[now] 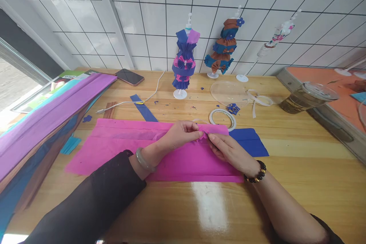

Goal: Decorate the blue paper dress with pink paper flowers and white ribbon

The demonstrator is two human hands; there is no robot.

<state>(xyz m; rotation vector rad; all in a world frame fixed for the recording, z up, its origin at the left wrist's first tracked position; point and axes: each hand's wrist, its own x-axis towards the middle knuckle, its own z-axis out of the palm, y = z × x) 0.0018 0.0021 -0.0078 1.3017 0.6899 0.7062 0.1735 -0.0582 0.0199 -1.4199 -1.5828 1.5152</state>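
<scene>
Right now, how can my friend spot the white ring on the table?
On the wooden table, find the big bright pink sheet. The white ring lies at its far right corner. It's a flat, closed circle with a big hole, unlike the loose white ribbon curls further right.

Black sleeves, a pale bangle, black-and-gold beads are worn.

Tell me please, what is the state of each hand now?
Left hand: closed, pinching pink material.
Right hand: closed, holding a slim dark item, too small to identify.
</scene>
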